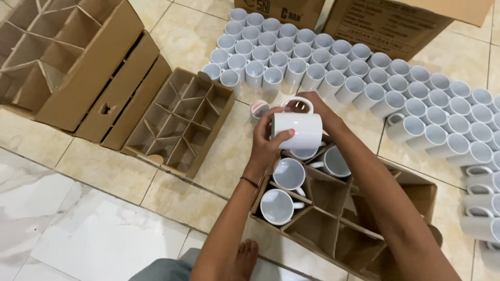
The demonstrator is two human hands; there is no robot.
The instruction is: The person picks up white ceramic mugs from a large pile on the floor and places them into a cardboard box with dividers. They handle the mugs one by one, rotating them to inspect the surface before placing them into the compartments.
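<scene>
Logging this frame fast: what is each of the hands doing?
Left hand: closed on the white mug.
Right hand: on the same mug's far side; grip cannot be told.

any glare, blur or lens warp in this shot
Head view: soft, even light with faint shadows; mild sheen on the marble tile; the held white mug and both hands are sharp; the rows of mugs bow slightly, hinting at wide-angle distortion; no motion blur.

A tiled floor (99,229) is carrying rows of white mugs (333,73), a divided cardboard box (359,218) with mugs inside, an empty cardboard divider (182,119), a larger empty box (67,57) and two printed cartons (385,21) lying behind.
</scene>
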